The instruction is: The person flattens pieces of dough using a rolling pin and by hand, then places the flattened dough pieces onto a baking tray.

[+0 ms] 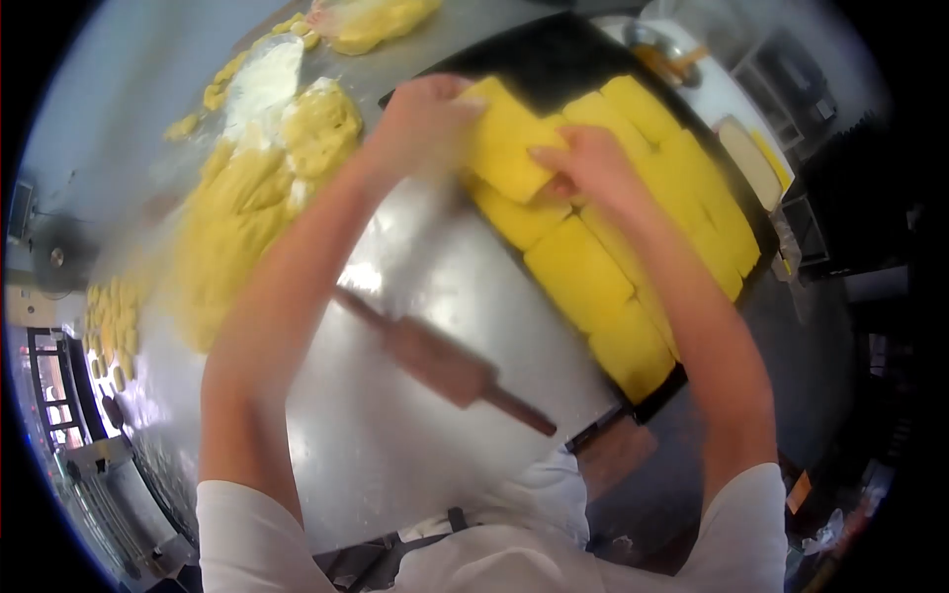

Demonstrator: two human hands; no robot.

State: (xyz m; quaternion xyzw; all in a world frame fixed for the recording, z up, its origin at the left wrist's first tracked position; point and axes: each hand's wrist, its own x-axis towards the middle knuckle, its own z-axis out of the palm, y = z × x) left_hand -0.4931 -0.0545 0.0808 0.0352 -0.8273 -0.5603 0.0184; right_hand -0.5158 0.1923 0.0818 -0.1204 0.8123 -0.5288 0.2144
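Observation:
Both hands hold one flat yellow dough sheet [506, 143] over the near-left part of a black tray [539, 59]. My left hand [430, 114] pinches its left edge, somewhat blurred. At the right edge, my right hand [588, 163] grips it between thumb and fingers. Under and beside it, several yellow dough pieces [578, 272] lie side by side in the tray, their edges touching. A brown rolling pin [440, 364] rests on the metal table [395, 465], nearer my body.
A large yellow dough mass [232, 212] and white flour [265, 84] lie on the table at the left. Small dough pieces [114, 321] sit at the far left. Beyond the tray stands a metal bowl [660, 51] with something brown in it.

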